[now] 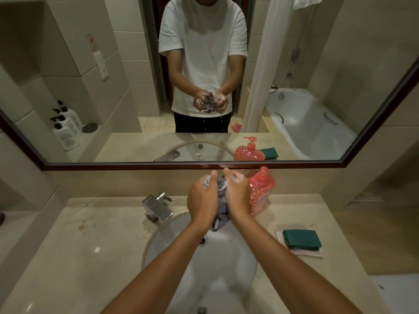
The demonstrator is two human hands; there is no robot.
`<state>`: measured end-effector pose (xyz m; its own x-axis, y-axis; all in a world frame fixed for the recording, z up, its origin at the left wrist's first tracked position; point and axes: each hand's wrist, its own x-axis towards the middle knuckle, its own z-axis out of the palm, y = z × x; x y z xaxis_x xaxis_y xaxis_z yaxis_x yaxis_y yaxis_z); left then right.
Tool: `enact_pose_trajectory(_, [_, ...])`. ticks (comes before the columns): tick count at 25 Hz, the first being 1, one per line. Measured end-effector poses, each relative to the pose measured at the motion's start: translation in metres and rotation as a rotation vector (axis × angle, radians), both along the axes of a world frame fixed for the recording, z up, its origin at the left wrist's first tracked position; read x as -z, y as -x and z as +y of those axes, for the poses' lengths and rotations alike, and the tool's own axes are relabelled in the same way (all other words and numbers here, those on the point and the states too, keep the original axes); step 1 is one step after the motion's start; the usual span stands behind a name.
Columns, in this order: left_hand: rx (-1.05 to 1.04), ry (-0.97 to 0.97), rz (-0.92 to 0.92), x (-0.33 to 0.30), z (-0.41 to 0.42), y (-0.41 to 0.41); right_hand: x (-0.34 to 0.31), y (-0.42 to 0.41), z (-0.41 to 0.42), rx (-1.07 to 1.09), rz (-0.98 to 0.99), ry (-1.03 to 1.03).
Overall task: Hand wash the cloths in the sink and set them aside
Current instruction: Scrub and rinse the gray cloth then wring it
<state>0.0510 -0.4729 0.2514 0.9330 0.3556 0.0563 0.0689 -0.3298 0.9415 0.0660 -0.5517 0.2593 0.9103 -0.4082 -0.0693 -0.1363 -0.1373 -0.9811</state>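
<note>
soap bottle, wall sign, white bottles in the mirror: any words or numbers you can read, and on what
No text can be read in this view.
Red soap bottle: its label shows a white mark, too blurred and partly hidden to read.
Wall sign in the mirror: red figure only, too small.
White pump bottles in the mirror: labels too small.

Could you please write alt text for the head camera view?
Both hands, left hand and right hand, grip a soapy grey cloth above the sink. Folded cloths lie on the counter at right, beside a pink soap bottle.
</note>
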Motion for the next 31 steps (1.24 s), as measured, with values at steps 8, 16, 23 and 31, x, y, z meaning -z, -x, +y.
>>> enact_pose_trajectory(8, [0.012, -0.012, 0.019, 0.002, -0.004, 0.004, -0.002, 0.001, 0.009, 0.053, -0.002, 0.016])
enact_pose_trajectory(16, [0.074, 0.12, 0.142, 0.0, 0.006, -0.01, 0.013, 0.017, 0.022, 0.097, -0.033, 0.069])
enact_pose_trajectory(23, [0.06, 0.122, 0.099, -0.002, 0.01, -0.013, 0.01, 0.019, 0.023, 0.016, -0.035, -0.058])
enact_pose_trajectory(31, [0.179, 0.085, -0.006, -0.003, 0.007, -0.003, 0.001, 0.002, 0.005, 0.025, 0.019, -0.204])
